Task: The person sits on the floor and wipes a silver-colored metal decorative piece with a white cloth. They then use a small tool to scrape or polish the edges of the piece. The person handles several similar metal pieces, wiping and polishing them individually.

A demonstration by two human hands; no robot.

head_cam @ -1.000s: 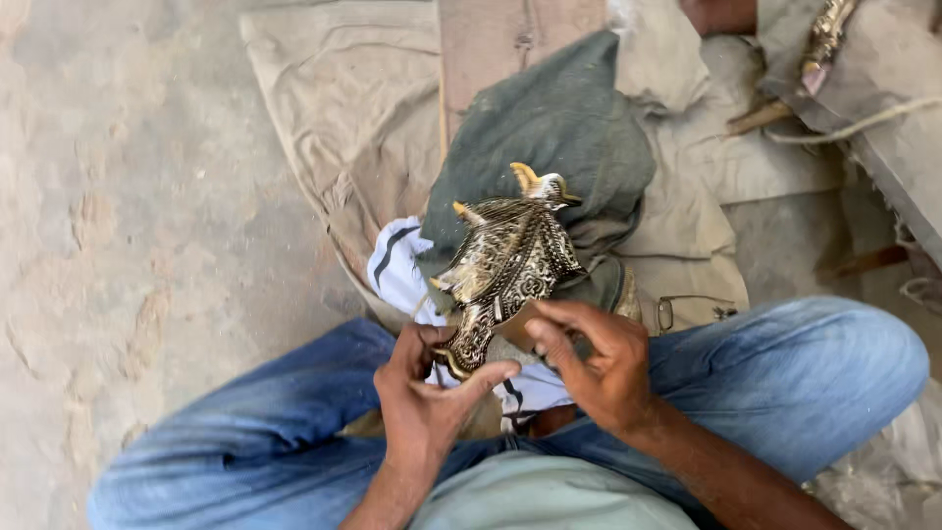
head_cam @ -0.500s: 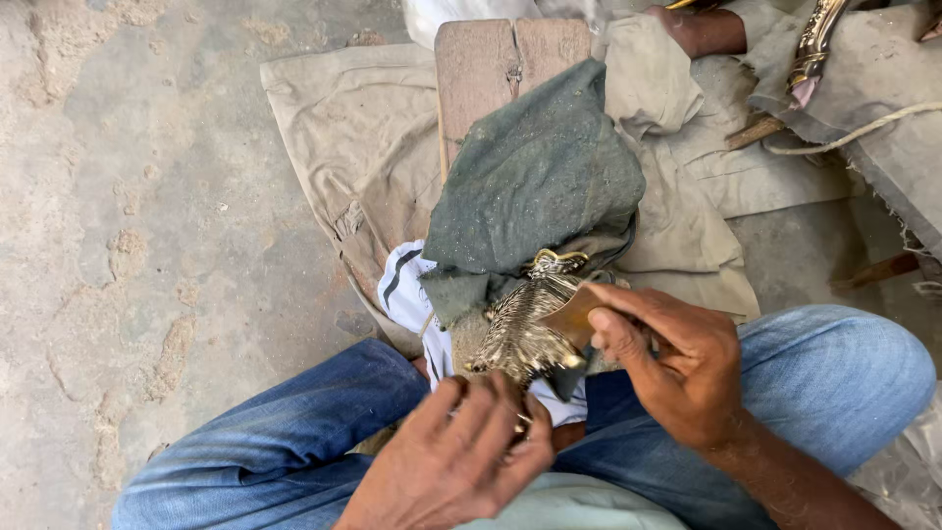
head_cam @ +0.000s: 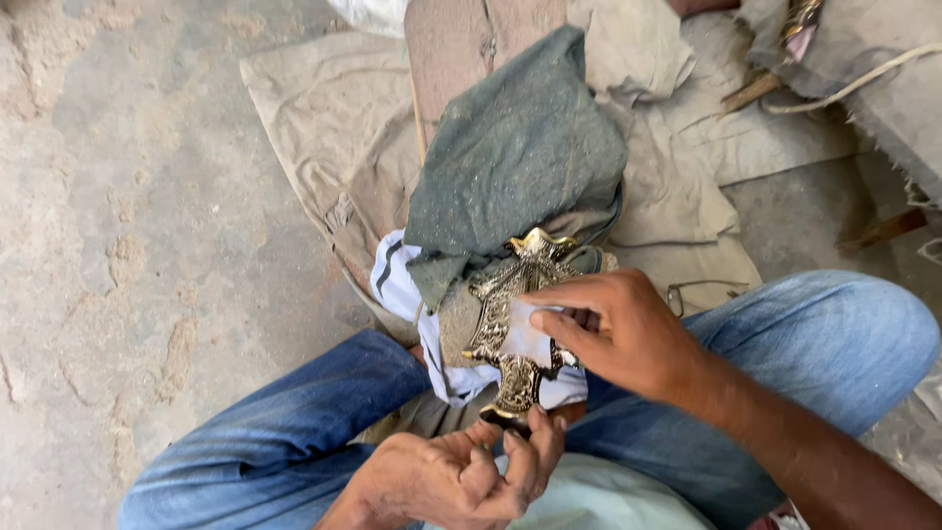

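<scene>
Floor point(head_cam: 147, 245): bare concrete, with tan cloths point(head_cam: 314, 128) spread over it as a working surface.
Person: sitting low with blue-jeaned knees point(head_cam: 844, 334) apart, keeping the work in the lap.
Green cloth point(head_cam: 520, 147): draped over a wooden block point(head_cam: 461, 39), padding the top of the piece.
Brass ornament point(head_cam: 515, 324): ornate and dark, lying on a white rag point(head_cam: 402, 285) between the knees.
Right hand point(head_cam: 618, 329): fingers partly curled, pressing a small pale scrap point(head_cam: 530, 339) onto the ornament's middle.
Left hand point(head_cam: 461, 476): fingers curled in, pinching the ornament's lower tip to steady it.
</scene>
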